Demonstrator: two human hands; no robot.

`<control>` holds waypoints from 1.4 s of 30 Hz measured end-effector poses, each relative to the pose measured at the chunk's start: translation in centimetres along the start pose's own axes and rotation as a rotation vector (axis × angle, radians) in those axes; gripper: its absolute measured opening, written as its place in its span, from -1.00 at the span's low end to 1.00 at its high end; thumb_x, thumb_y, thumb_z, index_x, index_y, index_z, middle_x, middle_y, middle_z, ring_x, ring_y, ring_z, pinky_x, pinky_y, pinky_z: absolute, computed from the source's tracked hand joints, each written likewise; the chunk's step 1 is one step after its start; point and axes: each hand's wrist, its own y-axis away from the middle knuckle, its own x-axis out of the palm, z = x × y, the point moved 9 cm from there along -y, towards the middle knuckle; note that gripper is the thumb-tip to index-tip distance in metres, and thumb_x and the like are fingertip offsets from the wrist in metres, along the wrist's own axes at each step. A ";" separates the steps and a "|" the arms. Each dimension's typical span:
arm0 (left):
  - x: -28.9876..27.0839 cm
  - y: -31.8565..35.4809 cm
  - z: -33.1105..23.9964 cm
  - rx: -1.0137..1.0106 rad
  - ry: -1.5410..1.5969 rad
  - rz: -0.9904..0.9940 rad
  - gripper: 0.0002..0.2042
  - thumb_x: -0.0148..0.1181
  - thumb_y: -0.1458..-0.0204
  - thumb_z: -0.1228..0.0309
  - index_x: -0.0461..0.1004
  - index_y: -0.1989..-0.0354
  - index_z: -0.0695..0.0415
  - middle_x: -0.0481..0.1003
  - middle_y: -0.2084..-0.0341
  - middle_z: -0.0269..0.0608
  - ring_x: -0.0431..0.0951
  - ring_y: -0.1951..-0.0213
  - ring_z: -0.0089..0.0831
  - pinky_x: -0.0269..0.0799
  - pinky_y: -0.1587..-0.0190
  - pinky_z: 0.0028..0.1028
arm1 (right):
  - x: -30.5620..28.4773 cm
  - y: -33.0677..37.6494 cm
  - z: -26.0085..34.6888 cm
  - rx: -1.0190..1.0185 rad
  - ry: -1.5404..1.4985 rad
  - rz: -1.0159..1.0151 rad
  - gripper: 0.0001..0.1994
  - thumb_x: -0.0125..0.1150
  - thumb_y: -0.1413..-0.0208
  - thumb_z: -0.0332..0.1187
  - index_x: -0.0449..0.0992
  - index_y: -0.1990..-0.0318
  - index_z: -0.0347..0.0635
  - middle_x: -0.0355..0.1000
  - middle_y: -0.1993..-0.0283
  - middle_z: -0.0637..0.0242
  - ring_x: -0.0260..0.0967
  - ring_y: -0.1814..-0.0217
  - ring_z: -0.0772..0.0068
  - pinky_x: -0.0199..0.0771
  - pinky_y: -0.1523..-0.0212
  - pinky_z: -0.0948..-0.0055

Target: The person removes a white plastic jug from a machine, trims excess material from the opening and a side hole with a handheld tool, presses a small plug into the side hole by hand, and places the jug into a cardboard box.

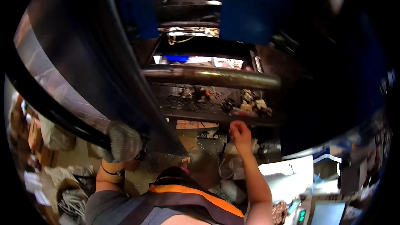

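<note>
My left hand, in a grey knitted glove, is wrapped round the black-edged frame of a machine door with a clear panel. A dark bracelet circles that wrist. My bare right hand is raised at the machine's front sill, its fingers loosely curled with nothing visible in them. Inside the open machine, a thick, shiny metal bar runs across. Below it lies a dark, dirty bed with pale and dark scraps on its right side.
Blue machine panels stand on both sides of the opening. A dark door panel fills the right. Behind my left arm are bags and a container of grey coiled material. A white surface lies beyond my right forearm.
</note>
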 end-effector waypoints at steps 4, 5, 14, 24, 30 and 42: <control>-0.9 5.8 -6.3 0.100 -0.217 -0.043 -0.76 0.13 -0.12 0.28 0.49 0.39 0.23 0.53 0.59 -0.26 0.54 0.59 -0.47 0.49 0.49 -0.54 | 10.9 -12.1 6.4 -0.166 0.022 0.199 -0.84 0.09 -0.16 -0.33 0.46 0.21 -0.22 0.44 0.39 0.41 0.30 0.46 0.68 0.28 0.45 0.64; -1.2 7.2 -7.3 0.152 -0.245 -0.093 -0.78 0.13 -0.12 0.29 0.48 0.37 0.24 0.53 0.58 -0.27 0.54 0.59 -0.46 0.50 0.47 -0.53 | 13.2 -14.7 8.2 -0.203 0.012 0.236 -0.83 0.09 -0.16 -0.32 0.46 0.21 -0.23 0.45 0.38 0.41 0.32 0.45 0.68 0.29 0.44 0.64; -8.3 13.5 -12.8 0.162 -0.357 -0.429 -0.83 0.12 -0.11 0.35 0.46 0.32 0.23 0.53 0.57 -0.26 0.55 0.57 -0.43 0.51 0.43 -0.50 | 24.5 -51.8 23.4 -0.493 0.033 0.012 -0.82 0.14 -0.08 -0.30 0.53 0.32 -0.23 0.46 0.42 0.35 0.37 0.48 0.54 0.41 0.48 0.51; -14.9 15.9 -12.9 0.044 -0.364 -0.716 -0.87 0.11 -0.11 0.40 0.46 0.31 0.22 0.53 0.57 -0.23 0.55 0.56 -0.42 0.51 0.43 -0.50 | 20.6 -76.3 24.3 -0.032 -0.785 -0.168 -0.70 0.14 -0.12 -0.13 0.47 0.14 -0.14 0.47 0.16 0.30 0.46 0.38 0.30 0.50 0.52 0.37; -13.4 14.6 -11.3 0.064 -0.338 -0.650 -0.89 0.10 -0.10 0.43 0.45 0.31 0.22 0.53 0.56 -0.22 0.56 0.55 -0.41 0.51 0.44 -0.50 | 19.3 -59.3 24.1 -0.324 -0.684 -0.392 -0.62 0.21 -0.10 -0.14 0.50 0.21 -0.38 0.47 0.22 0.21 0.47 0.23 0.32 0.54 0.30 0.32; -3.3 5.4 -3.5 0.063 -0.064 0.049 -0.93 0.09 -0.10 0.49 0.45 0.30 0.21 0.53 0.56 -0.18 0.56 0.54 -0.40 0.51 0.44 -0.50 | -13.0 2.4 22.2 -0.788 -0.380 -0.986 -0.36 -0.18 -0.19 0.09 0.14 -0.26 -0.22 0.16 -0.26 0.08 0.15 -0.28 0.06 0.25 -0.21 0.04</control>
